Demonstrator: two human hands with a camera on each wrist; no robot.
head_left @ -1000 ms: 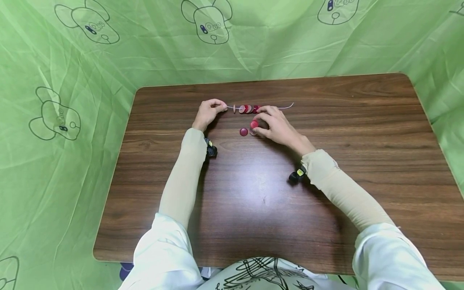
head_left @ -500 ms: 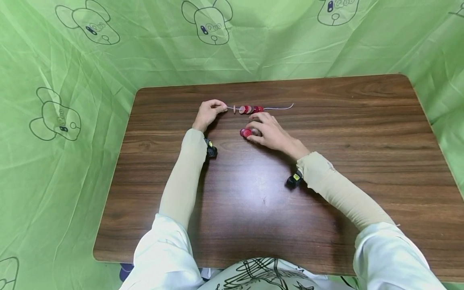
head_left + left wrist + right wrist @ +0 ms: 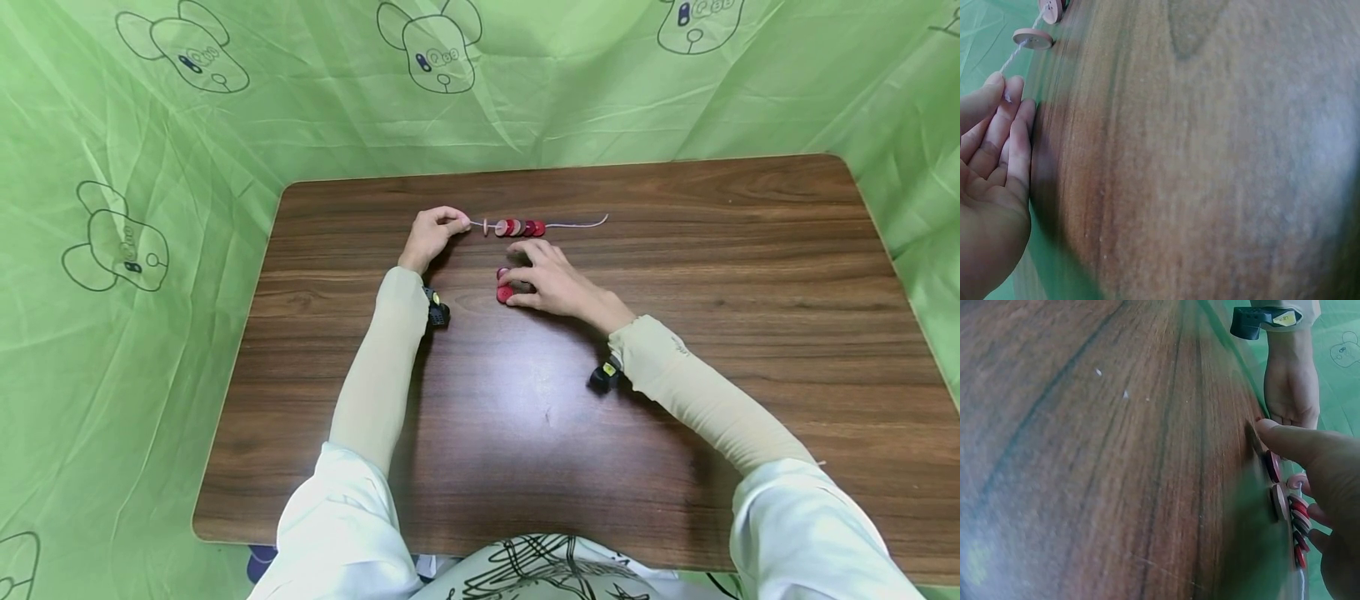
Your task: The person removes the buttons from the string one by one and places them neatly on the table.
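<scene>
Right hand nearer torso, arched

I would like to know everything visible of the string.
The string is thin, pale and looks twisted. The left hand pinches it near one end. It runs nearly straight rightward through a row of buttons, over the far part of the table, and its free end curves slightly.

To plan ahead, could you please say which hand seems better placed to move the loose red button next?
Probably the right hand: it is at the red button, while the left hand pinches the string.
</scene>
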